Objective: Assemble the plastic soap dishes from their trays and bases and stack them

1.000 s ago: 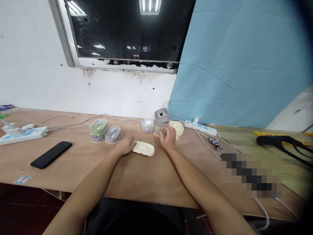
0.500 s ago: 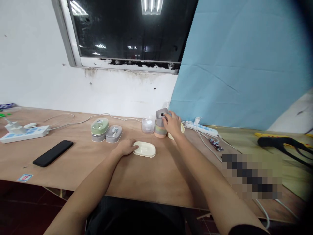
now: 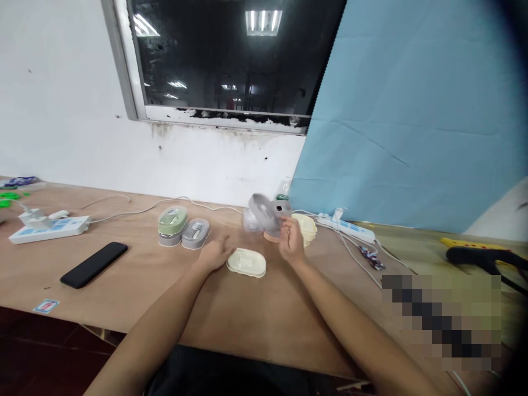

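My right hand (image 3: 292, 242): clamped on a grey case (image 3: 264, 213), tilted above the table (image 3: 136, 291)
My left hand (image 3: 213, 254): fingers loosely apart, touching the cream case (image 3: 246, 262)

black phone (image 3: 94, 264) left on table (image 3: 247, 308) | white power strip (image 3: 49, 229) far left | blue sheet (image 3: 412, 110) behind right

Grey lid (image 3: 264, 213), cream tray (image 3: 246, 262), black phone (image 3: 94, 264).

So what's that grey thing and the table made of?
The grey oval piece held in the right hand is probably matte moulded plastic: smooth, with an even colour, though blurred. The table looks like bare plywood: tan, with faint grain and no gloss.
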